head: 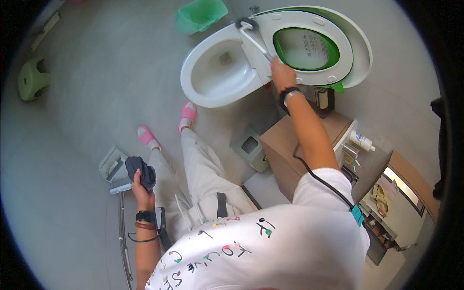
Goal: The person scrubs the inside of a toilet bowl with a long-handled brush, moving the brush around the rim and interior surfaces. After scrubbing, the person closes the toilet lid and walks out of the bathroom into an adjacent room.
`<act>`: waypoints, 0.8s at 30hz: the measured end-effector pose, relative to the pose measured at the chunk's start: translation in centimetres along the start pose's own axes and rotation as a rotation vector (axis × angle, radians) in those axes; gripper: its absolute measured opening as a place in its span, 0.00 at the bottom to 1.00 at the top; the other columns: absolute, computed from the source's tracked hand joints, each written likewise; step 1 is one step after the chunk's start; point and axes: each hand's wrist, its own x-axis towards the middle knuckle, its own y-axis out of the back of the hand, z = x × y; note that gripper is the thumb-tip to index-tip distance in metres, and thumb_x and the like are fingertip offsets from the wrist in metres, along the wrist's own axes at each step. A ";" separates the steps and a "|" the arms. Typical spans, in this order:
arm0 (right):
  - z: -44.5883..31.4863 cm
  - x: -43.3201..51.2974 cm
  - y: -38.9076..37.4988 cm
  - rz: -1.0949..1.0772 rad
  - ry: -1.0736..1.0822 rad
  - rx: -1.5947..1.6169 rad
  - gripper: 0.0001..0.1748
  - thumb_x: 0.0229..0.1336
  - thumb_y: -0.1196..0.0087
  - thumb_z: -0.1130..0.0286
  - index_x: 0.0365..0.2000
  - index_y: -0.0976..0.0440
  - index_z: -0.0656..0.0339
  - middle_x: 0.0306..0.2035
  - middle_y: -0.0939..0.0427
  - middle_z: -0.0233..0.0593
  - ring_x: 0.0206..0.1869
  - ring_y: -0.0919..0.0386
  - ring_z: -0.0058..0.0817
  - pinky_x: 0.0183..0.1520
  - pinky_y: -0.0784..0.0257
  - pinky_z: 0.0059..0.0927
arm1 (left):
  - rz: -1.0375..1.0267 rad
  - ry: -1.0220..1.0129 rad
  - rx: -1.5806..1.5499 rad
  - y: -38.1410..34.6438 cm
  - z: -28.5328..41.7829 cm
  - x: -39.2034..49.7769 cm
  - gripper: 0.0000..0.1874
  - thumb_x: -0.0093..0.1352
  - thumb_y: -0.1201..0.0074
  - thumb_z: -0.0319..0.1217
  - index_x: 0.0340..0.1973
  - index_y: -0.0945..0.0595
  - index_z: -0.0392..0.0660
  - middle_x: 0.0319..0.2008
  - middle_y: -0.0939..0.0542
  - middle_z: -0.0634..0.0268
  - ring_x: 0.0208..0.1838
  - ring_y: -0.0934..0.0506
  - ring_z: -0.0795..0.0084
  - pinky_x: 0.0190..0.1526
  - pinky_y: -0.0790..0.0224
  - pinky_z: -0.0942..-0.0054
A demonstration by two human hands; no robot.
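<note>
My right hand [284, 74] grips the handle of a white toilet brush [255, 42]. The dark bristle head [240, 24] of the brush is at the hinge end of the toilet bowl [203, 95], near the far rim. Behind it, the white seat [270, 21] with a green-edged opening is raised against the lid [362, 47]. Down at my left side, my left hand [142, 186] holds a bunched dark grey cloth [139, 170]. A small brownish patch shows at the bottom of the bowl.
Beyond the toilet stands a bin with a green liner [201, 16]. A green stool [30, 79] is at the far left. To my right are a brown cabinet [279, 145], a tube [362, 140] and a mirror [395, 206]. A grey bin [250, 148] stands beside the cabinet.
</note>
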 end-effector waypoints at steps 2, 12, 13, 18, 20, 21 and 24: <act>4.9 -4.2 0.0 0.038 -0.008 -0.146 0.19 0.68 0.56 0.54 0.53 0.32 0.51 0.18 0.23 0.40 0.22 0.20 0.41 0.23 0.26 0.44 | -0.016 -0.008 0.055 0.5 0.1 -0.4 0.19 0.69 0.44 0.35 0.51 0.22 0.37 0.48 0.19 0.62 0.49 0.20 0.71 0.53 0.28 0.71; 14.1 -20.9 -1.9 -0.155 -0.059 -0.280 0.20 0.67 0.56 0.50 0.52 0.33 0.48 0.16 0.23 0.41 0.20 0.21 0.44 0.21 0.26 0.44 | 0.025 0.035 0.310 3.2 1.5 0.3 0.22 0.66 0.42 0.35 0.53 0.22 0.38 0.48 0.19 0.62 0.47 0.20 0.68 0.53 0.27 0.69; 15.0 -21.3 -1.3 -0.115 -0.065 -0.302 0.19 0.67 0.55 0.49 0.46 0.32 0.52 0.16 0.23 0.37 0.19 0.21 0.39 0.20 0.27 0.40 | 0.077 0.018 0.341 3.5 1.6 0.6 0.22 0.66 0.42 0.36 0.53 0.22 0.38 0.49 0.19 0.62 0.47 0.20 0.69 0.52 0.27 0.70; 23.1 -25.5 7.1 -0.068 -0.068 -0.346 0.19 0.68 0.58 0.48 0.49 0.31 0.47 0.17 0.23 0.40 0.20 0.21 0.41 0.20 0.27 0.41 | 0.094 -0.062 0.357 3.7 0.6 1.0 0.22 0.66 0.41 0.41 0.51 0.21 0.41 0.44 0.18 0.66 0.44 0.20 0.73 0.48 0.28 0.72; 25.4 -27.2 11.5 -0.079 -0.143 -0.433 0.19 0.67 0.56 0.49 0.51 0.31 0.46 0.17 0.23 0.41 0.20 0.21 0.42 0.20 0.27 0.42 | 0.098 -0.059 0.311 3.1 0.1 0.7 0.22 0.66 0.41 0.42 0.50 0.20 0.41 0.43 0.18 0.65 0.43 0.19 0.72 0.48 0.27 0.71; 26.1 -27.5 13.7 -0.038 -0.158 -0.487 0.20 0.67 0.55 0.49 0.52 0.32 0.46 0.17 0.23 0.42 0.20 0.21 0.42 0.20 0.28 0.42 | 0.117 -0.060 0.263 2.7 -0.1 0.5 0.21 0.67 0.41 0.41 0.50 0.20 0.40 0.43 0.17 0.65 0.43 0.18 0.71 0.48 0.26 0.70; 26.8 -27.0 18.8 0.026 -0.238 -0.488 0.20 0.67 0.55 0.50 0.54 0.32 0.45 0.17 0.23 0.43 0.20 0.22 0.45 0.21 0.28 0.43 | 0.033 -0.073 0.199 1.4 -0.4 -0.6 0.20 0.67 0.41 0.39 0.50 0.21 0.39 0.43 0.17 0.63 0.43 0.18 0.71 0.49 0.26 0.70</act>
